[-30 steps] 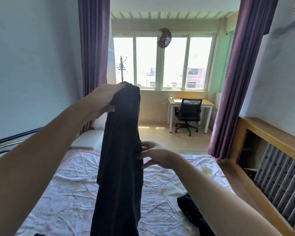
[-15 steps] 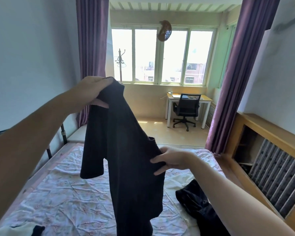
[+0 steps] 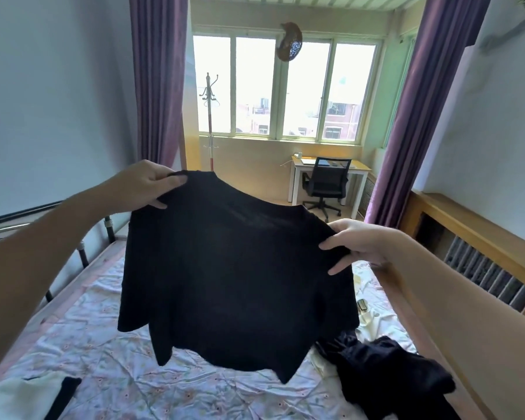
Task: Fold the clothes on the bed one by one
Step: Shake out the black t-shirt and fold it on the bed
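A black short-sleeved shirt (image 3: 237, 280) hangs spread out in the air above the bed (image 3: 109, 371), facing me. My left hand (image 3: 146, 184) pinches its left shoulder, held higher. My right hand (image 3: 358, 244) grips the right shoulder, lower. The hem dangles just above the floral sheet. A crumpled black garment (image 3: 388, 374) lies on the bed at the lower right. A white garment with a black strip (image 3: 28, 398) lies at the lower left corner.
A metal bed rail (image 3: 82, 253) runs along the left side by the wall. A wooden cabinet (image 3: 473, 247) lines the right wall. Beyond the bed stand a desk with a black office chair (image 3: 324, 183), a coat stand (image 3: 209, 116) and purple curtains.
The shirt, earlier hanging bunched from my left hand, is now spread wide. My right hand slid out to the right shoulder, and my left hand came lower.
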